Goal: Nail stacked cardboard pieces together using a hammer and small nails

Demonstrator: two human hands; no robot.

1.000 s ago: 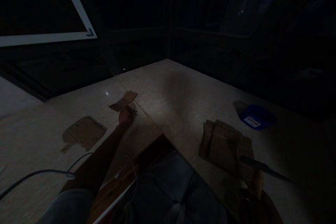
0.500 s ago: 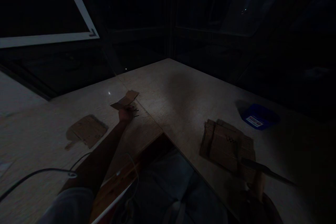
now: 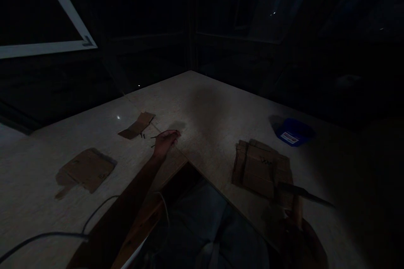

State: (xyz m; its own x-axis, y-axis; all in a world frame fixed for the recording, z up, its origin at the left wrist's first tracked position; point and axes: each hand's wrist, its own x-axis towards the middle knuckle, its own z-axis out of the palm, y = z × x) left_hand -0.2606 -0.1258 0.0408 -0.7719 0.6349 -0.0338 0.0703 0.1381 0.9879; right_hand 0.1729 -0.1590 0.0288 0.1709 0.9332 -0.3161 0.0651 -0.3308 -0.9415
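My left hand [image 3: 166, 141] hovers low over the pale tabletop [image 3: 214, 126], fingers drawn together in a pinch; what they hold is too dark to name. A few small dark nails [image 3: 144, 136] lie just left of it, beside a small cardboard strip [image 3: 137, 125]. At the bottom right my right hand [image 3: 295, 237] grips the wooden handle of a tool [image 3: 296, 209] whose long dark head points right. The tool rests near a stack of cardboard pieces [image 3: 261, 170].
A larger cardboard piece [image 3: 85, 170] lies at the left. A blue container [image 3: 293, 132] sits at the right rear. A dark cable [image 3: 47, 235] crosses the near left. A white frame [image 3: 47, 46] leans behind the table. The surroundings are very dark.
My left hand has moved right, away from the small cardboard strip and the nails. The right hand with the tool stays about where it was. The view has swung slightly right.
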